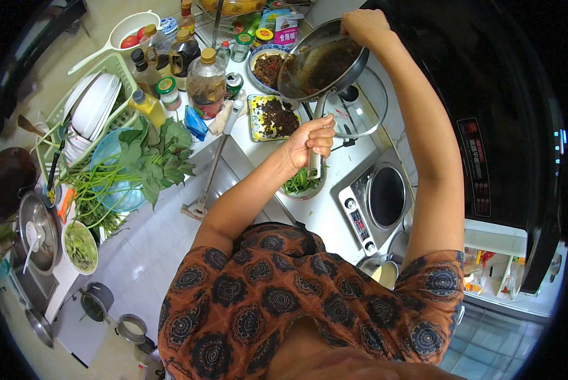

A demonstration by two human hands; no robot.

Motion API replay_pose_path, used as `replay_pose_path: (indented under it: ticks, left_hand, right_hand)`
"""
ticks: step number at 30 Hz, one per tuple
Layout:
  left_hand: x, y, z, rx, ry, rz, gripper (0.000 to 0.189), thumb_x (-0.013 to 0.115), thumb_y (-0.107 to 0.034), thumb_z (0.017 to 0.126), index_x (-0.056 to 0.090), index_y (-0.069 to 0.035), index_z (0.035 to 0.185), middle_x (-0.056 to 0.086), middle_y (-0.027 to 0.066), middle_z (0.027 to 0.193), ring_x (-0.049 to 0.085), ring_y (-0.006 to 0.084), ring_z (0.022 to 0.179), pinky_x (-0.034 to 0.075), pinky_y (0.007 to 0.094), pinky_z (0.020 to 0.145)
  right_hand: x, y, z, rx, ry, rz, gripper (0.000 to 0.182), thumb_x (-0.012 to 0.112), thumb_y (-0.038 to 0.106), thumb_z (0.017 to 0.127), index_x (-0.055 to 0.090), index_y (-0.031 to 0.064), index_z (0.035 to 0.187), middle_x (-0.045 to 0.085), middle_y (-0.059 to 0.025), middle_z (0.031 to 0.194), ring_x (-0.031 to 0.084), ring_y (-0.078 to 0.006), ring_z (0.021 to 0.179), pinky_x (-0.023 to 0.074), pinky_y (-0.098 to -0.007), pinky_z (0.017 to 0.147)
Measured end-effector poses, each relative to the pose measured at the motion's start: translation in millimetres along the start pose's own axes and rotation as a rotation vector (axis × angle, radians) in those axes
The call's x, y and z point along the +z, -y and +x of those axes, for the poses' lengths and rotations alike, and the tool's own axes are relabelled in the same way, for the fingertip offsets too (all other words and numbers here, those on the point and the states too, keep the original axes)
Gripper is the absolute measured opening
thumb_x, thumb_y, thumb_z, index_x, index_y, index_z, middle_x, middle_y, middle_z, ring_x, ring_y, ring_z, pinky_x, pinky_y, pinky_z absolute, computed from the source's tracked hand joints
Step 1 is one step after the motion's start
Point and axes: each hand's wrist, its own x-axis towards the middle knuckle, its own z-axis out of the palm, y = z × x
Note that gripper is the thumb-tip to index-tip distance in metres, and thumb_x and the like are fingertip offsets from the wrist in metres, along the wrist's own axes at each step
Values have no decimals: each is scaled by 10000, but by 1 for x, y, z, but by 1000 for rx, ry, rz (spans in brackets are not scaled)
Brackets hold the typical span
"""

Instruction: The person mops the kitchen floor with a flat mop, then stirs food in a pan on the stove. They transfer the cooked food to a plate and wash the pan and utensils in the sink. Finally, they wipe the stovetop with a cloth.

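My left hand point(313, 141) is wrapped around the metal handle of a frying pan point(333, 61). The pan is tilted, its rim at the edge of a blue-and-white bowl point(266, 71) that holds dark cooked food with red bits. Up at the pan's far rim is my right hand point(367, 27); its fingertips are partly hidden, so what it grips cannot be told. A patterned square plate point(251, 128) of dark crumbly food sits below the pan. Under the handle stands a bowl of chopped greens point(303, 186). A glass lid point(376, 118) lies beside the pan.
An electric hot plate point(387, 195) stands on the counter to the right. Bottles and jars, among them a large plastic bottle point(207, 85), crowd the back left. Beyond them are a green dish rack point(122, 69) and leafy greens point(158, 152). A mop handle point(215, 161) leans against the counter.
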Motion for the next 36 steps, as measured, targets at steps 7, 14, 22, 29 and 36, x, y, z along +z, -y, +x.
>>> replay_pose_path:
  ticks: [7,14,22,29,36]
  left_hand:
    - [0,1,-2,-33,-7,27,274,398,-216,986,388,-127,728,287,-90,466,267,10,332,310,177,350]
    - [-3,2,-1,-51,-23,41,256,414,-201,979,395,-136,732,295,-94,473,277,6,338,322,175,357]
    - [-7,1,-3,-52,-55,20,251,417,-185,976,399,-137,731,299,-98,476,282,4,343,333,177,362]
    - [-4,6,-3,-78,-60,54,258,409,-179,978,401,-143,723,296,-100,473,282,5,347,319,174,357]
    - [-13,2,-9,-46,-164,183,236,452,-152,954,443,-138,718,324,-90,473,296,10,354,310,179,356]
  right_hand:
    - [28,-12,2,33,-73,-170,161,609,170,762,720,239,857,687,-15,823,651,-206,820,423,-353,703]
    - [33,5,2,-84,-85,51,196,609,157,770,726,235,907,689,-23,854,641,-202,845,406,-348,750]
    - [14,-6,-11,25,85,31,212,605,109,768,731,228,890,698,-21,846,650,-195,831,403,-353,764]
    - [69,-1,-10,77,48,180,205,561,187,825,705,273,942,687,-56,923,653,-249,879,443,-431,781]
    - [4,-16,-34,32,76,213,235,607,157,801,696,206,1013,685,-54,935,656,-233,858,518,-358,760]
